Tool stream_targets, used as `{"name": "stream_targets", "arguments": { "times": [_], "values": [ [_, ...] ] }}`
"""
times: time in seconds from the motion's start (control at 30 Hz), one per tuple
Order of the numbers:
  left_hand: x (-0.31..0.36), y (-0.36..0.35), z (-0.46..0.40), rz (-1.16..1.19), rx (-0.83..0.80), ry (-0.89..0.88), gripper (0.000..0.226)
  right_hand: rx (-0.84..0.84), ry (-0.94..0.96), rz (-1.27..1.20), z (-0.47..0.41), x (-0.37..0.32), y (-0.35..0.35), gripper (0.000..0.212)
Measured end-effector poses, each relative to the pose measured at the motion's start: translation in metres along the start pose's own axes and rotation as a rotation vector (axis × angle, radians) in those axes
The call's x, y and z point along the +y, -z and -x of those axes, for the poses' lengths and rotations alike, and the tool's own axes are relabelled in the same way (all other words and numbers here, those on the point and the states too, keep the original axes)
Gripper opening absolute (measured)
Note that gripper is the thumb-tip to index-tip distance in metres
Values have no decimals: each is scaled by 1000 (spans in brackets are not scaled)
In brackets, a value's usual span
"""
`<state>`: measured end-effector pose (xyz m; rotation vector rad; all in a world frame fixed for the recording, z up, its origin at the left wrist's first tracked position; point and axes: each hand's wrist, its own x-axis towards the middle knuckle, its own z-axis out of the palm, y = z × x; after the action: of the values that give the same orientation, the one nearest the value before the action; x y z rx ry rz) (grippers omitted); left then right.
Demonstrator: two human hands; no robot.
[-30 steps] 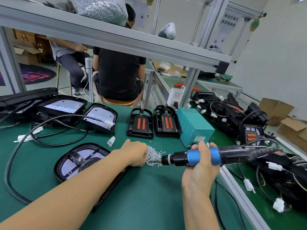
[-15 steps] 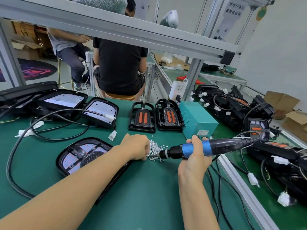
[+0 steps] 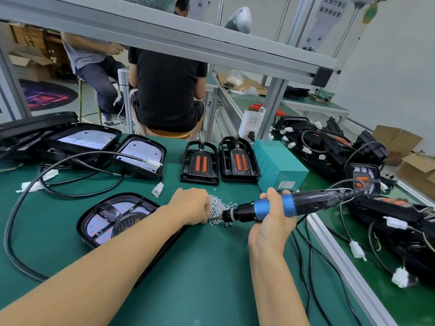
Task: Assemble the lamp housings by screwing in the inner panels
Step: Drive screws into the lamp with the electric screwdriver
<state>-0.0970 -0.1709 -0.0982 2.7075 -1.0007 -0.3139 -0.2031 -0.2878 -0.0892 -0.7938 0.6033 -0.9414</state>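
The left hand (image 3: 191, 205) is down at the screw pile (image 3: 220, 208) on the green tabletop (image 3: 200, 278), fingers curled under at the pile's near-left edge. They look pinched on a screw, but the knuckles hide the tips, so what they hold can't be told. The right hand (image 3: 274, 215) is wrapped tight round the blue grip of the screwdriver (image 3: 266, 208), thumb over the top.

Here's the line that matters: the driver lies nearly level, its long axis running from 3 o'clock at the cable end to 9 o'clock at the bit. The bit tip points straight at the left hand's fingers and sits just beside them, right over the pile. So the screw source is at 9 o'clock from the right hand and near; from the left hand it's touching, at 3 o'clock.

The lamp housing (image 3: 117, 220) being worked on lies at 8 to 9 o'clock of the left hand, partly under that forearm, open face up, with its inner panel (image 3: 103, 225) showing red dots. The left hand is the nearer one to it; the driver hand is further off, on the far side of the pile.

My read: the screw gets seated on the bit here, then both hands swing left toward 9 o'clock, and the driver must tip from level to upright over a panel hole.
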Motion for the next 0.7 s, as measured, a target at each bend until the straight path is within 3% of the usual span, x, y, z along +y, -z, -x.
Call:
{"name": "stream_targets", "arguments": {
  "times": [0.07,0.23,0.47,0.7],
  "values": [
    [0,0,1,1,-12,-1,8,-1,6,-15,-1,0,2,48],
    [1,2,4,-7,-33,-15,11,13,50,-67,1,-3,3,29],
    [10,2,4,-125,-51,-66,14,-11,137,-143,1,-11,5,30],
    [0,19,16,413,-15,-32,24,-22,153,-191,3,-28,5,27]
  ]
}}
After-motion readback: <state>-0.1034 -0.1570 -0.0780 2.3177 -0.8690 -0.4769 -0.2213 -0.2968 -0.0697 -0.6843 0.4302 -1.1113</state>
